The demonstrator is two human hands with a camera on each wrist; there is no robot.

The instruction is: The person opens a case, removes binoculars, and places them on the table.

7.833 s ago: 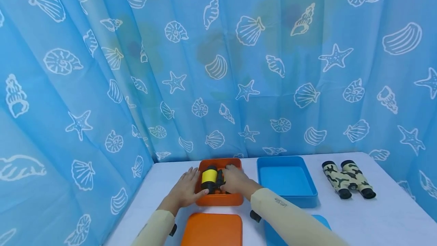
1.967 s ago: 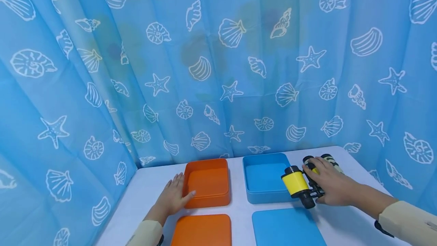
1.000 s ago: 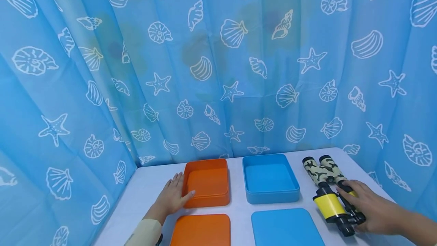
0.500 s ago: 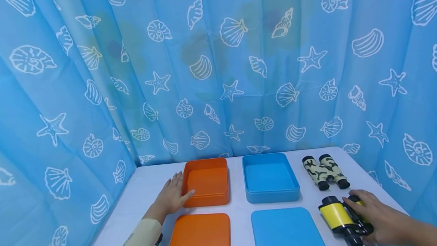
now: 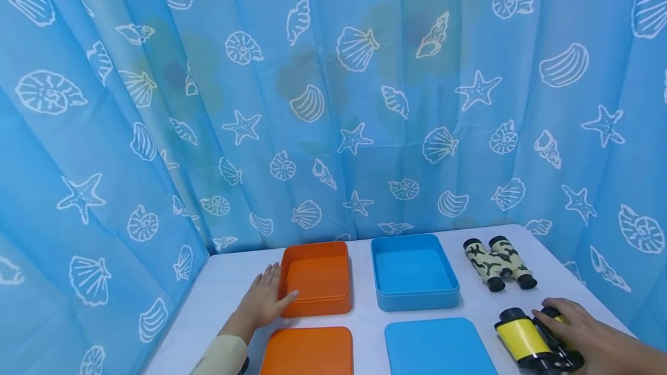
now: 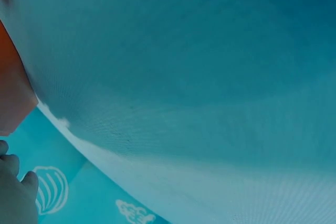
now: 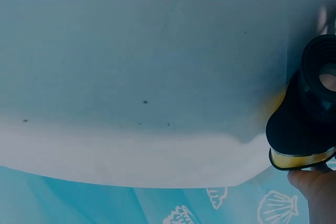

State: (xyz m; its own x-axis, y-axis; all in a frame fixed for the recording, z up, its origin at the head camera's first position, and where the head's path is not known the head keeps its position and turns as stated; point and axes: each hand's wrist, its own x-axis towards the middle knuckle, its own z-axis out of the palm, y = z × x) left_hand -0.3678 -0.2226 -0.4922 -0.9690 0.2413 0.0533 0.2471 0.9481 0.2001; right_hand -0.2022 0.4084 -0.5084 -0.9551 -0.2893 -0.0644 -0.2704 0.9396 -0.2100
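Note:
My right hand (image 5: 586, 328) grips a pair of black and yellow binoculars (image 5: 523, 337) at the front right of the table, thumb over the centre and fingers on the far barrel. In the right wrist view, a black eyepiece end of the binoculars (image 7: 294, 124) shows at the right edge, with part of the hand (image 7: 320, 195) below. My left hand (image 5: 260, 300) rests with straight fingers against the left side of an orange box (image 5: 323, 305), whose inside is bare. Left fingers (image 6: 13, 163) show at the lower left of the left wrist view.
Camouflage binoculars (image 5: 500, 262) lie at the back right, beyond the yellow pair. An open blue box (image 5: 417, 301) stands right of the orange one. An orange lid (image 5: 307, 352) and a blue lid (image 5: 440, 346) lie in front of their boxes. A shell-print curtain (image 5: 333, 103) hangs behind.
The yellow binoculars have left the orange box in my right hand, passed over to the right and come nearer to me. My left hand has stayed at the box's side.

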